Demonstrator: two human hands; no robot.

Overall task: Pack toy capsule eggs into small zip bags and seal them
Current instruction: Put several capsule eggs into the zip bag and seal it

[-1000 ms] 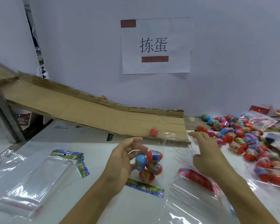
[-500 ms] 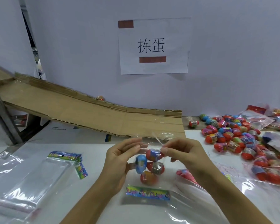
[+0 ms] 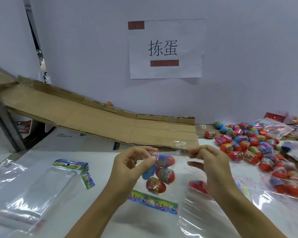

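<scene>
Sealing step: left hand (image 3: 133,163) and right hand (image 3: 207,159) pinching opposite ends of clear bag (image 3: 163,170) mouth, apparently; four eggs (image 3: 164,174) inside. Next: pressing strip closed.

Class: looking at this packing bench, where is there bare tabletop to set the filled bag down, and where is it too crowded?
Bare tabletop lies between the stack of empty bags and the left hand, below the cardboard ramp. The right side is crowded: loose capsule eggs and filled bags cover it.
</scene>
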